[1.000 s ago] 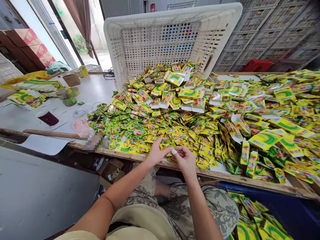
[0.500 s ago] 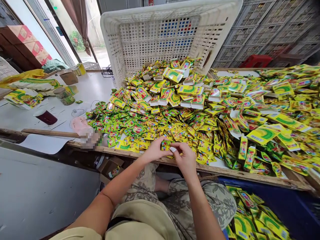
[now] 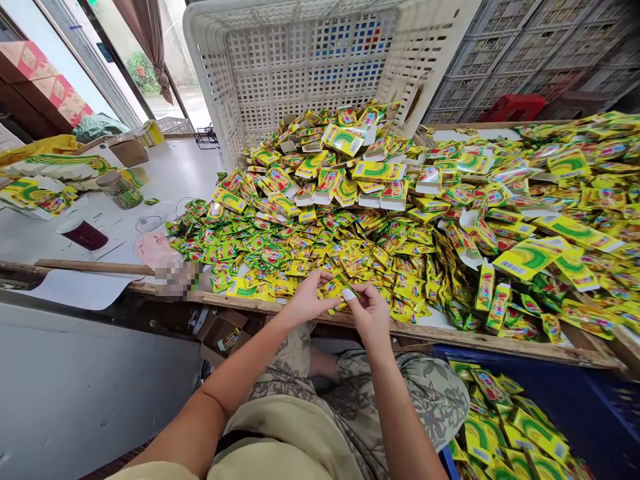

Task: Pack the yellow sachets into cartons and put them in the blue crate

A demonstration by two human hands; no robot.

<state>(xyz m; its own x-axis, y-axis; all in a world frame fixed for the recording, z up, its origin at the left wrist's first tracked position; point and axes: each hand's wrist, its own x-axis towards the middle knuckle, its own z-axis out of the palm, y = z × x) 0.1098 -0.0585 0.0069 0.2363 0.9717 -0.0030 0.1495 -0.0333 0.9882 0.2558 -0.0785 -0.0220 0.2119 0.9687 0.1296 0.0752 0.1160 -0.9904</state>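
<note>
Both hands meet over the near edge of a heap of small printed sachets [image 3: 350, 257]. My right hand [image 3: 373, 317] pinches a thin green-and-yellow sachet [image 3: 346, 285] between thumb and fingers, tilted on edge. Facing it, my left hand [image 3: 307, 300] curls its thumb and fingers round the other side of this sachet. The sachet is small and partly covered by the fingers. Behind the sachets lie yellow printed small boxes [image 3: 380, 171], some with open white ends.
A white plastic basket [image 3: 305, 87] lies tipped behind the heap. On the left of the table [image 3: 175, 167] are a dark red cup [image 3: 85, 235] and a clear jar [image 3: 120, 191]. Below right, a blue bin [image 3: 580, 413] holds yellow packs. A wooden rail [image 3: 450, 338] edges the table.
The sachet between my hands has turned to a steeper tilt, its green edge now showing. My fingers have shifted slightly around it. The whole view has moved a little.
</note>
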